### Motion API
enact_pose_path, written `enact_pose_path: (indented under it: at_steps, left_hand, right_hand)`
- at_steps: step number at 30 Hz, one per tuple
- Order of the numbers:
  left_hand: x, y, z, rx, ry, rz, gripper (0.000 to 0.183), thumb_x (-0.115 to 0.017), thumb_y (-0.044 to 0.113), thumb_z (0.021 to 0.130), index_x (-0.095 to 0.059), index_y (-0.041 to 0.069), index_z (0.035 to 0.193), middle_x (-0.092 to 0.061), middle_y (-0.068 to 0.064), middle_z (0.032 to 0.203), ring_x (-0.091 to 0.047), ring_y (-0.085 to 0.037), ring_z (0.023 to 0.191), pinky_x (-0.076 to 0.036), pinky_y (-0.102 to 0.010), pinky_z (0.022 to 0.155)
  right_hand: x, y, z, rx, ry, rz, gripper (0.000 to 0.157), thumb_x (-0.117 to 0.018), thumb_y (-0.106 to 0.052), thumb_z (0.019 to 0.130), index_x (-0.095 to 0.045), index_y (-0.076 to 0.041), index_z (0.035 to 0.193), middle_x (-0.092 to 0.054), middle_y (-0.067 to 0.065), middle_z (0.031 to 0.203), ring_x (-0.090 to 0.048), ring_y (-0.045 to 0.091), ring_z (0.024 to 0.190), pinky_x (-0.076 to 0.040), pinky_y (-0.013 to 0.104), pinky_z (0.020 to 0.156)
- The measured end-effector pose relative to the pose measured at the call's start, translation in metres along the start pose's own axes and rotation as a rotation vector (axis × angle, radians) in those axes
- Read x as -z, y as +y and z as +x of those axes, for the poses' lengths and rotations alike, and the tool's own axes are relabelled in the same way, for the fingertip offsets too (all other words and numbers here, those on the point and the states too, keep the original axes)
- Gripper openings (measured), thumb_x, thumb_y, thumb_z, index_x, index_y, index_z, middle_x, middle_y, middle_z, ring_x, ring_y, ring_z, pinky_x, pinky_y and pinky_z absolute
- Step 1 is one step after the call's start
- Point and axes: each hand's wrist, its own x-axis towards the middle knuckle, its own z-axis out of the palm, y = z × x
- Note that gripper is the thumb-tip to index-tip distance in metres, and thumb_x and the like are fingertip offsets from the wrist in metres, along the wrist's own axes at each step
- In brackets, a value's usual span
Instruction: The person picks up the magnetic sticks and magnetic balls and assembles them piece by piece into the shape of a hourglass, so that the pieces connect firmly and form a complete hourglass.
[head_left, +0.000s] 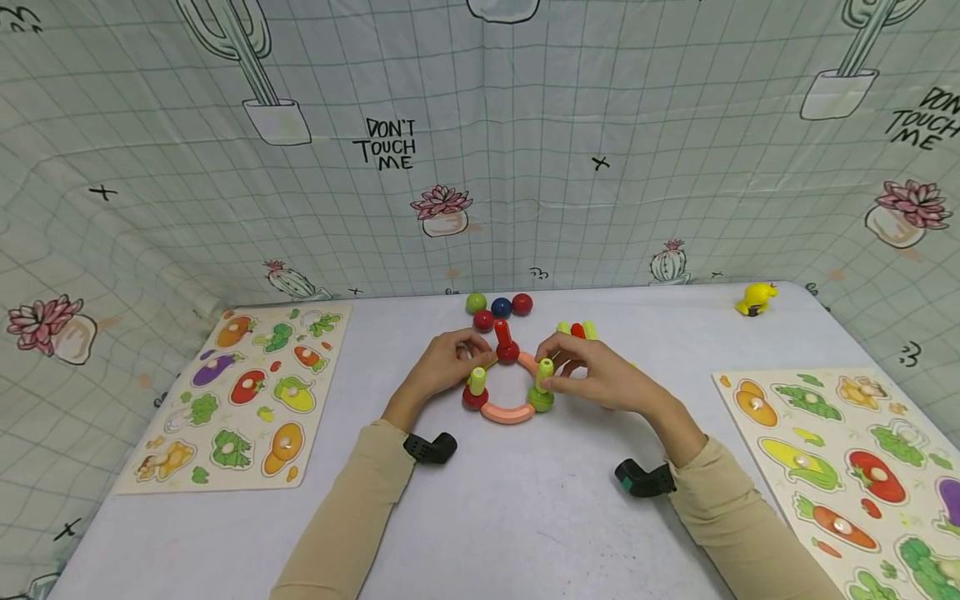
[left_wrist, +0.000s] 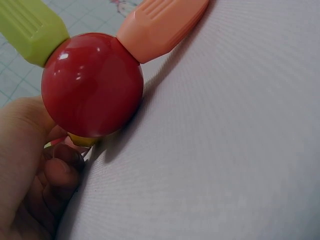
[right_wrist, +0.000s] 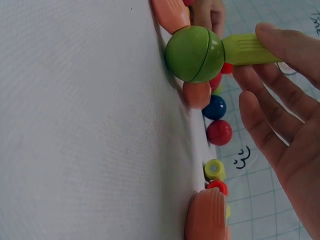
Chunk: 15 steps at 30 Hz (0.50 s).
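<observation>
A ring of balls and curved rods lies on the table between the hands. It has a green ball (head_left: pixel 540 402) at the right, a red ball (head_left: pixel 474 402) at the left and another red ball (head_left: pixel 507 354) at the back. Salmon curved rods (head_left: pixel 507 414) run along its front and back right. Upright lime rods stand on the two front balls, and a red rod (head_left: pixel 502 333) on the rear one. My left hand (head_left: pixel 447 360) pinches the yellow rod (left_wrist: pixel 80 140) behind the left ball. With thumb and fingers, my right hand (head_left: pixel 603 371) holds the lime rod (right_wrist: pixel 245 49) on the green ball.
Behind the ring sit loose red, green and blue balls (head_left: pixel 501 307). More short lime and red rods (head_left: pixel 577 331) lie beyond the right hand. Vegetable puzzle boards (head_left: pixel 251 417) flank both sides, and a yellow toy (head_left: pixel 756 298) stands at the back right.
</observation>
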Motion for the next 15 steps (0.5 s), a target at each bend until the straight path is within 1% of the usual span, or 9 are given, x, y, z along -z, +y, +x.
enact_pose_path:
  at_steps: [6, 9, 13, 15]
  left_hand:
    - [-0.0001, 0.0001, -0.0002, -0.002, -0.004, -0.001, 0.018, -0.068, 0.032, 0.086, -0.067, 0.016, 0.094, -0.06, -0.001, 0.081, -0.043, -0.011, 0.058, -0.032, -0.021, 0.051]
    - [-0.0001, 0.0003, -0.0004, 0.003, -0.005, 0.002, 0.018, -0.068, 0.033, 0.086, -0.067, 0.016, 0.095, -0.06, -0.001, 0.081, -0.043, -0.011, 0.059, -0.032, -0.021, 0.052]
    - [-0.0003, 0.0004, -0.0004, 0.007, 0.001, 0.002, 0.019, -0.068, 0.033, 0.086, -0.067, 0.016, 0.095, -0.059, -0.001, 0.081, -0.044, -0.012, 0.059, -0.032, -0.021, 0.052]
    - [-0.0008, 0.0003, -0.0004, 0.005, 0.004, 0.003, 0.019, -0.068, 0.033, 0.086, -0.067, 0.016, 0.095, -0.059, -0.001, 0.08, -0.044, -0.011, 0.059, -0.032, -0.021, 0.052]
  right_hand:
    - [0.0, 0.0006, -0.0006, -0.004, -0.005, -0.001, 0.031, -0.071, -0.022, 0.085, -0.057, -0.012, 0.111, -0.06, -0.003, 0.103, -0.06, 0.014, 0.095, -0.051, 0.033, 0.08]
    - [0.0011, 0.0006, 0.0, -0.02, -0.02, 0.009, 0.033, -0.071, -0.022, 0.085, -0.057, -0.011, 0.112, -0.06, -0.002, 0.104, -0.06, 0.015, 0.096, -0.051, 0.035, 0.081]
    - [0.005, 0.0002, -0.0001, -0.053, -0.063, 0.023, 0.035, -0.069, -0.017, 0.086, -0.055, -0.009, 0.117, -0.06, 0.0, 0.109, -0.06, 0.017, 0.1, -0.05, 0.038, 0.084]
    - [0.0073, 0.0008, -0.0012, -0.065, -0.069, 0.02, 0.034, -0.066, -0.015, 0.088, -0.055, -0.009, 0.119, -0.06, 0.001, 0.111, -0.059, 0.018, 0.102, -0.049, 0.038, 0.084]
